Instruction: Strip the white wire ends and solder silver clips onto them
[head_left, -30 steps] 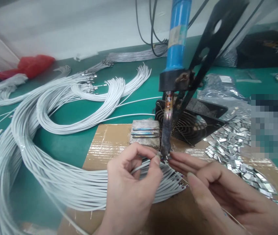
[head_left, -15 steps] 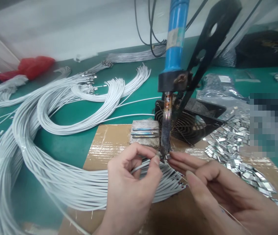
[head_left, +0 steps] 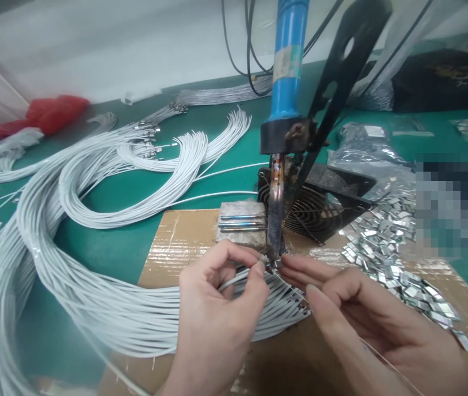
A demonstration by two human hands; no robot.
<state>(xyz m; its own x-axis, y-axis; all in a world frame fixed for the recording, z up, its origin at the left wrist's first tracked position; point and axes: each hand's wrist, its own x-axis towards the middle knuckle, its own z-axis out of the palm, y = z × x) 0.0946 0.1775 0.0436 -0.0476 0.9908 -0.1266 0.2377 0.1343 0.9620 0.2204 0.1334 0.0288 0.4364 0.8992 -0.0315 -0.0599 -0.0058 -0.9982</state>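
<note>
Left hand's [head_left: 219,313] grip pinches one slender white cable [head_left: 227,283]; right hand's [head_left: 357,313] grip holds thin pale wire [head_left: 390,367]. Blue-handled metal soldering iron [head_left: 285,102] stands at twelve o'clock.

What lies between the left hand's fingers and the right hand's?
In the head view, the soldering iron's tip stands between the left hand and right hand; white cable ends show lower down.

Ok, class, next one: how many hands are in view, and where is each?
2. The left hand, pinching a white cable, is left of the soldering iron tip; the right hand, with a thin wire, is right of it. The pixelated patch may hide others.
</note>
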